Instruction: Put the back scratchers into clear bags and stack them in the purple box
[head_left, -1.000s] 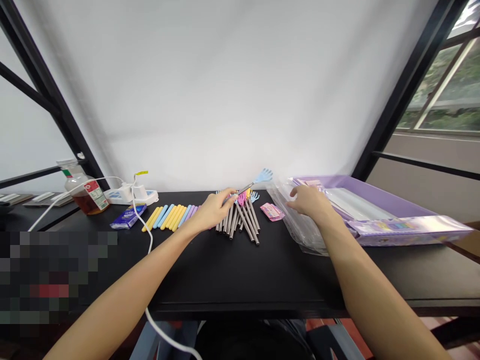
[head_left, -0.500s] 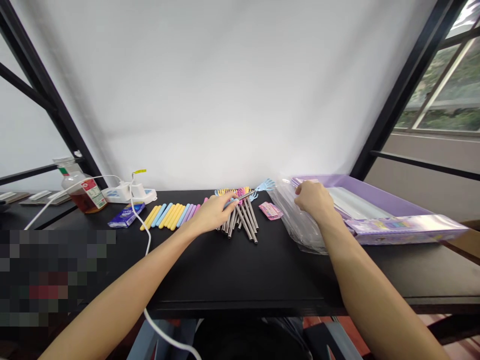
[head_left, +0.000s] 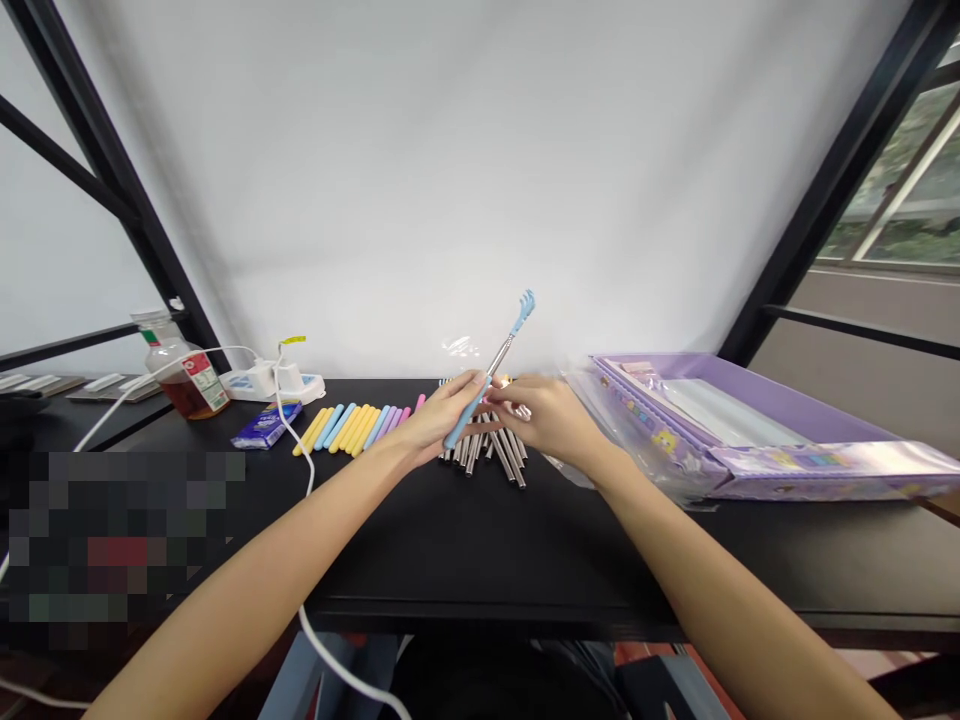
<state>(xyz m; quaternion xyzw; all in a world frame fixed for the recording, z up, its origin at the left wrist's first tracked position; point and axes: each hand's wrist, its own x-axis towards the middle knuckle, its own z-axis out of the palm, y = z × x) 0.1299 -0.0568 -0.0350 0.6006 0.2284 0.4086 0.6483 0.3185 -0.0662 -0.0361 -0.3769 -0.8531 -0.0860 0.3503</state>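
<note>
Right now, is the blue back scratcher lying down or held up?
Held up: the back scratcher tilts in the left hand, claw end uppermost.

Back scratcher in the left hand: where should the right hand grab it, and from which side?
Probably the bare steel shaft of the back scratcher, coming from the right with the right hand. The slim shaft tilts up rightward, clear above the left hand, which wraps the blue handle.
</note>
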